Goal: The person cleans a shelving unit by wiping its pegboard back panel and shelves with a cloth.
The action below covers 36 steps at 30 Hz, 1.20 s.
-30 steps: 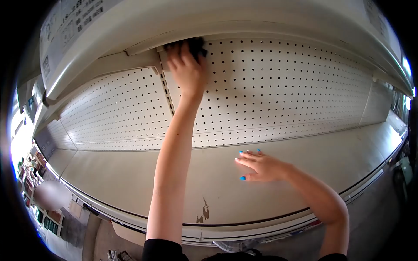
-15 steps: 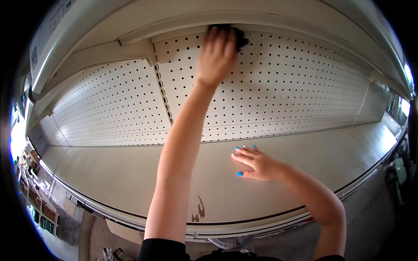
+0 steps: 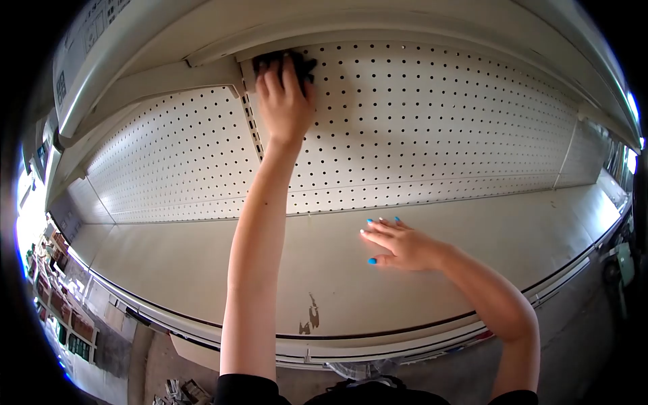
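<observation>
A dark cloth (image 3: 307, 66) is bunched under the fingers of my left hand (image 3: 285, 108), pressed against the upper left part of the white perforated back panel (image 3: 418, 128), just right of the slotted upright (image 3: 252, 125). My right hand (image 3: 403, 247) rests with spread fingers on the beige shelf (image 3: 202, 270) and holds nothing. Its nails are blue and white. A worn brown patch (image 3: 312, 316) marks the shelf surface near its front edge.
An upper shelf (image 3: 378, 20) overhangs the panel, carried by a bracket (image 3: 162, 81) at the left. The lower shelf's front rail (image 3: 405, 337) curves across below. Stocked racks (image 3: 71, 317) stand at the far left, and a green object (image 3: 624, 263) at the far right.
My left hand moved right along the panel's top with the cloth, then back left to beside the upright. My right hand has stayed on the shelf. The view has shifted slightly.
</observation>
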Each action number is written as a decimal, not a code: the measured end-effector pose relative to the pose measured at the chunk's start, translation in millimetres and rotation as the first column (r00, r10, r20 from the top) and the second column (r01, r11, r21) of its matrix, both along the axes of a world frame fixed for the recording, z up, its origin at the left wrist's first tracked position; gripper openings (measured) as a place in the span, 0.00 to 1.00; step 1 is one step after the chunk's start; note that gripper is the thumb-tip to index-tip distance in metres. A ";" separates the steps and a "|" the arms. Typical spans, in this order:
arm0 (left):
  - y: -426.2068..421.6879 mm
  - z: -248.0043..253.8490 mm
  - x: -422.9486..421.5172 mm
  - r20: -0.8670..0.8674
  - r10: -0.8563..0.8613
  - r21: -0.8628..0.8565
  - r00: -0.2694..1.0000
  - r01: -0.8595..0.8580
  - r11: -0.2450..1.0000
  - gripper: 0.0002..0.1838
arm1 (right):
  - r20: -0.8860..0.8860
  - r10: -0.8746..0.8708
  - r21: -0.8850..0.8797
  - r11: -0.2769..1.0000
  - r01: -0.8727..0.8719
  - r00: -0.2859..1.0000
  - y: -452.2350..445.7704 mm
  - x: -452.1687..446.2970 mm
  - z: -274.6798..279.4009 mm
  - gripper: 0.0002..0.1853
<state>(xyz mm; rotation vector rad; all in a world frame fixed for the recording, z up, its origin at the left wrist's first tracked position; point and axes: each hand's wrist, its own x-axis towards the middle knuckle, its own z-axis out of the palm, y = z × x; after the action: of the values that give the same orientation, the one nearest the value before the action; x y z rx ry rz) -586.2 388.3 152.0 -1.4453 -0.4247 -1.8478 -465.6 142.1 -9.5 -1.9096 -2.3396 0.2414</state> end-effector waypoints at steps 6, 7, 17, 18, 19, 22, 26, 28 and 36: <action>-22.0 4.5 47.1 0.084 0.004 -0.013 0.996 -0.003 1.000 0.26 | 0.011 -0.009 0.018 1.000 0.009 1.000 1.7 1.8 -5.2 0.38; -24.0 4.4 51.7 0.050 -0.039 0.001 0.998 0.039 0.999 0.26 | 0.003 -0.002 0.025 1.000 0.002 1.000 1.5 1.7 -6.2 0.38; -71.6 -1.1 114.1 -0.436 -0.041 0.153 0.899 0.119 0.981 0.27 | -0.017 0.002 0.066 0.998 -0.001 1.000 -0.2 1.8 -7.2 0.37; -67.5 0.7 110.2 -0.461 -0.051 0.174 0.886 0.147 0.974 0.26 | -0.026 0.006 0.075 0.997 -0.004 1.000 0.9 3.7 -10.0 0.37; -62.1 1.7 104.4 -0.489 -0.059 0.193 0.870 0.174 0.966 0.26 | -0.036 0.011 0.084 0.996 -0.008 0.999 1.7 3.5 -12.5 0.37; -42.9 7.2 79.5 -0.528 -0.074 0.208 0.846 0.213 0.955 0.27 | -0.059 0.000 0.091 0.996 0.006 0.998 0.9 3.2 -12.6 0.35; -7.7 10.8 26.7 -0.429 -0.047 0.189 0.902 0.140 0.972 0.28 | -0.055 0.005 0.085 0.996 0.000 0.998 1.6 4.5 -15.4 0.35; 7.4 11.3 -2.8 -0.388 0.005 0.183 0.922 0.072 0.980 0.25 | -0.034 0.008 0.072 0.997 -0.005 0.999 2.5 4.6 -15.4 0.37; 7.2 5.7 -25.1 -0.430 0.026 0.144 0.903 0.040 0.989 0.26 | 0.020 -0.031 0.041 0.999 0.030 0.999 3.0 0.1 -13.6 0.42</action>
<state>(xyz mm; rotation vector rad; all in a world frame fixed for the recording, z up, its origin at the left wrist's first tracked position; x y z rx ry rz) -611.4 395.5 157.7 -1.6913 -0.0587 -1.4677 -465.5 145.1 -23.1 -1.9362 -2.3076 0.1710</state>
